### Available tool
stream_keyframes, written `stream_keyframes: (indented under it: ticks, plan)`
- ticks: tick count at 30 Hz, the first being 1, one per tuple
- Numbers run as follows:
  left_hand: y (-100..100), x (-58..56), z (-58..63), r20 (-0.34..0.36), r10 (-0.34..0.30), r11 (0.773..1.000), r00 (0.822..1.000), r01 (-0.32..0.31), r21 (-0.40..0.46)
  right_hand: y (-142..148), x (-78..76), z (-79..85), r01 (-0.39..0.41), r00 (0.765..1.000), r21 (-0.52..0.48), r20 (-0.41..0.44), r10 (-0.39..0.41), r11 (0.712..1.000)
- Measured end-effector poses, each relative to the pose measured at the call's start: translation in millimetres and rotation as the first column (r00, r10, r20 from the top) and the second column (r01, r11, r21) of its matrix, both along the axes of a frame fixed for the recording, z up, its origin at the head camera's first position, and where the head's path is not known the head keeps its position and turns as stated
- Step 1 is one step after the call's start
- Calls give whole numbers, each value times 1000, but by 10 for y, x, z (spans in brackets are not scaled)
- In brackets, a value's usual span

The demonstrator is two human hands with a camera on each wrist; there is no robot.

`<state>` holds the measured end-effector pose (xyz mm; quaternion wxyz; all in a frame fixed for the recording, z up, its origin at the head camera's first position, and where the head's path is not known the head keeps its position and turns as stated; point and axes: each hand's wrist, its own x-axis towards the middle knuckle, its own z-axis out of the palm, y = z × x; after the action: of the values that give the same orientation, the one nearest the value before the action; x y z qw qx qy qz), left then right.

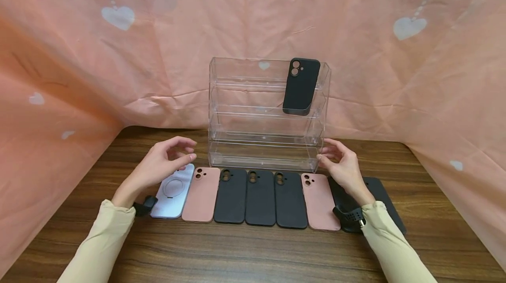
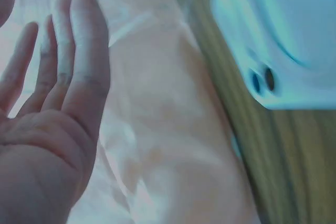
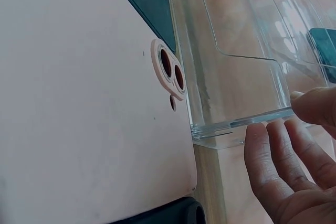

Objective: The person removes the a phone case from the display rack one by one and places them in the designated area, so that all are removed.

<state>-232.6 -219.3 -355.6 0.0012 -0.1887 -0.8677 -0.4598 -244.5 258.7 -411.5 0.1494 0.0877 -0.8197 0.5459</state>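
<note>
A clear tiered acrylic stand faces me on the wooden table, with a black phone case leaning at its upper right. My right hand is at the stand's lower right side. In the right wrist view, its thumb and straight fingertips are right at the clear panel edge. Left of the stand, my left hand is held apart from it, thumb and fingers spread with nothing between them. Below that hand lies a pale phone case with a ring on its back, partly covered by the hand.
A row of phone cases lies before the stand: a pink case, several black cases and another pink case. My right wrist partly hides more black cases. Pink cloth with white hearts hangs behind and at both sides.
</note>
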Motion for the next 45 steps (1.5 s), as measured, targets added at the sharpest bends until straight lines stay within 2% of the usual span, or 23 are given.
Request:
stream_keyframes:
  ticks: [4, 8, 14, 24, 35, 45]
  plan:
    - [203, -51, 113, -28, -6, 997, 1000, 8, 72, -11, -2, 10, -3, 1000, -3, 2, 3, 1000]
    - [407, -99, 222, -62, -8, 994, 998, 15, 107, -13, 0, 14, -3, 1000, -6, 11, 3, 1000]
    - [699, -190, 352, -124, -48, 986, 991, 67, 156, -30, 7, 33, -2, 999, -21, 37, 2, 1000]
    - [1154, -375, 472, -218, -54, 968, 974, 105, 228, -49, 7, 64, -8, 999, -33, 37, 9, 999]
    - [1594, -584, 624, -272, -23, 948, 962, 108, 300, -47, 6, 67, -4, 999, -35, 46, 6, 999]
    - [1885, -815, 727, -272, 4, 930, 962, 96, 356, -31, 22, 57, -4, 999, -39, 51, 6, 999]
